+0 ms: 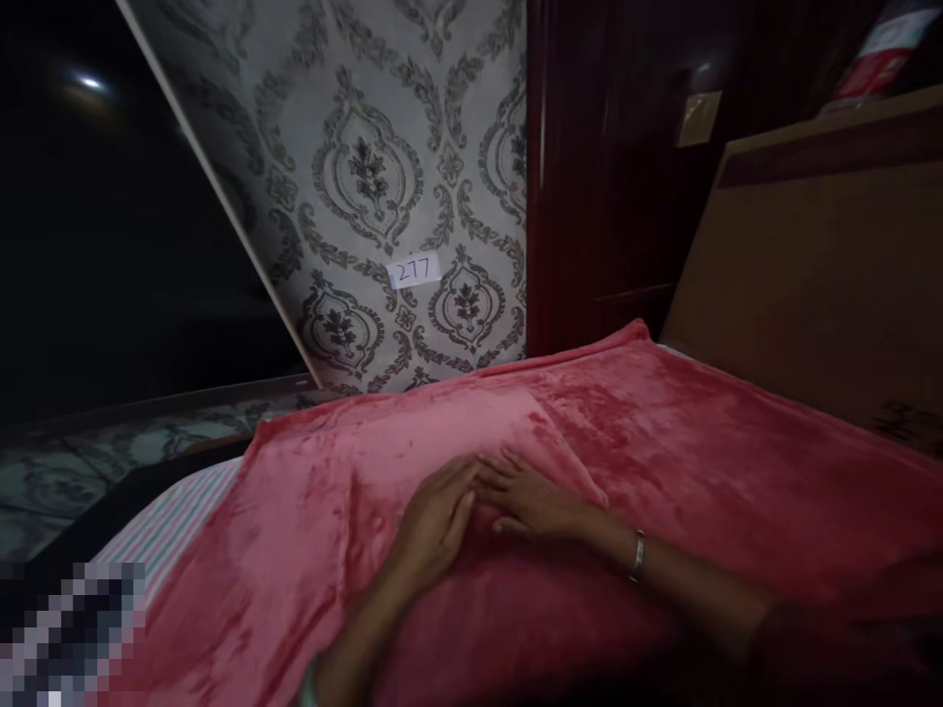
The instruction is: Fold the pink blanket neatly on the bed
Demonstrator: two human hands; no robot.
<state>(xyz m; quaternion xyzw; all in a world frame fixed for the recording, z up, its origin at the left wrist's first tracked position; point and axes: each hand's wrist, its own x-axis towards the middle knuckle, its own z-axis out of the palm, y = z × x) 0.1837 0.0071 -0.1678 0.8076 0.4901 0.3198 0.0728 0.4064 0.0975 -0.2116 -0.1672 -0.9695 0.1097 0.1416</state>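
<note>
This is a bedroom in a home, dimly lit. A bed fills the lower view, spread with a pink plush blanket [663,442] over a striped sheet [169,525], and a wooden headboard [810,285] rises at its right side. The wall behind carries grey damask wallpaper [383,177] (a small paper label [414,270] reading 277 is stuck to it). Beside the wallpaper stands a dark red wooden door [589,196] or wardrobe panel; which of the two cannot be told. A patterned floor [74,471] shows at left.
</note>
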